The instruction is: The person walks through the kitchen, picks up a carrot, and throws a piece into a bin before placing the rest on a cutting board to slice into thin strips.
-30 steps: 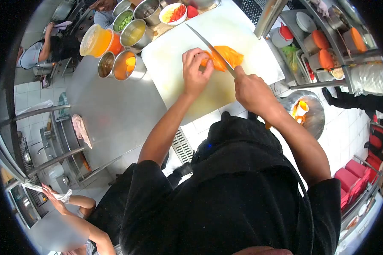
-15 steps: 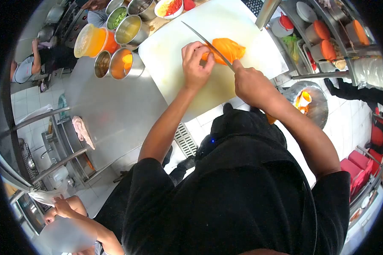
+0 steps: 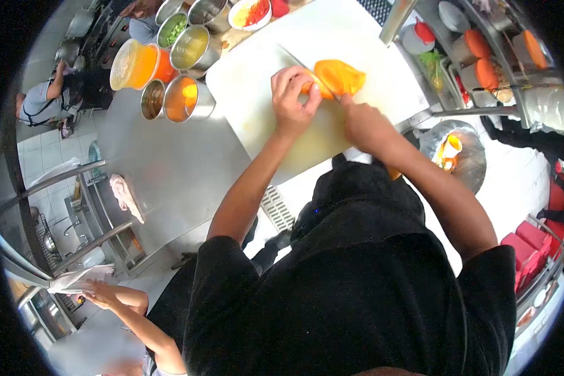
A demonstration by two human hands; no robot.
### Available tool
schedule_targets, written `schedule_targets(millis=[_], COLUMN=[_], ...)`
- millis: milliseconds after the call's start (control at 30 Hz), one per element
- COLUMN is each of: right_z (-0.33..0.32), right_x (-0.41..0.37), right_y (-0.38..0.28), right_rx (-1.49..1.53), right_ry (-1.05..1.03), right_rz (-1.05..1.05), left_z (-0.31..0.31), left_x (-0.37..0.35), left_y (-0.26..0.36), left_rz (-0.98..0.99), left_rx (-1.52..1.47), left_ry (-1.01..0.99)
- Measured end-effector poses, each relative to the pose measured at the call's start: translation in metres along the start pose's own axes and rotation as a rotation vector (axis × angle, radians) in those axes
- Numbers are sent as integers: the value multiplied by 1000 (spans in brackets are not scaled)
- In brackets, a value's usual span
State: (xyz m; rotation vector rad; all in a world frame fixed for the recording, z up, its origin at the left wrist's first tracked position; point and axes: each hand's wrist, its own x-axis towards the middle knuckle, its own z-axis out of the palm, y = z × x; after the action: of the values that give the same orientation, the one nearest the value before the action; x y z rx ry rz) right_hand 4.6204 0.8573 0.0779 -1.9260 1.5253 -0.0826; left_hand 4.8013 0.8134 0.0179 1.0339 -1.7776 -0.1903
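A knife (image 3: 299,61) is in my right hand (image 3: 366,127), its fingers wrapped round the handle. The blade points up and left over a white cutting board (image 3: 263,135), between two parts of an orange vegetable. The larger part (image 3: 339,76) lies right of the blade. My left hand (image 3: 292,97) has its fingers curled over the smaller part, which mostly hides under them at the blade's left side.
Left of the board stand metal containers (image 3: 189,99), an orange-filled tub (image 3: 133,64) and a white bowl (image 3: 249,14). A lined bin (image 3: 473,156) is below right. A cloth (image 3: 125,197) lies on the metal table. Other people work at left (image 3: 44,100) and lower left (image 3: 131,313).
The knife has moved slightly lower, and its blade now sits between the two orange parts. The lower-left person's hands have moved up and right at a cloth.
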Motion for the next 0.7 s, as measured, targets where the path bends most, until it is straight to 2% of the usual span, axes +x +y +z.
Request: schedule_targets(millis=[233, 400, 700], right_z=[-8, -35, -28], right_x=[-8, -33, -29], right_y=[-1, -25, -27], right_rx=[-26, -67, -52], right_ry=[60, 82, 91], right_rz=[16, 14, -4], left_z=[-1, -1, 0], left_x=[-3, -4, -4], left_y=[-1, 4, 0], left_rz=[-14, -51, -34], left_rx=[-41, -31, -12], left_ry=[22, 29, 35])
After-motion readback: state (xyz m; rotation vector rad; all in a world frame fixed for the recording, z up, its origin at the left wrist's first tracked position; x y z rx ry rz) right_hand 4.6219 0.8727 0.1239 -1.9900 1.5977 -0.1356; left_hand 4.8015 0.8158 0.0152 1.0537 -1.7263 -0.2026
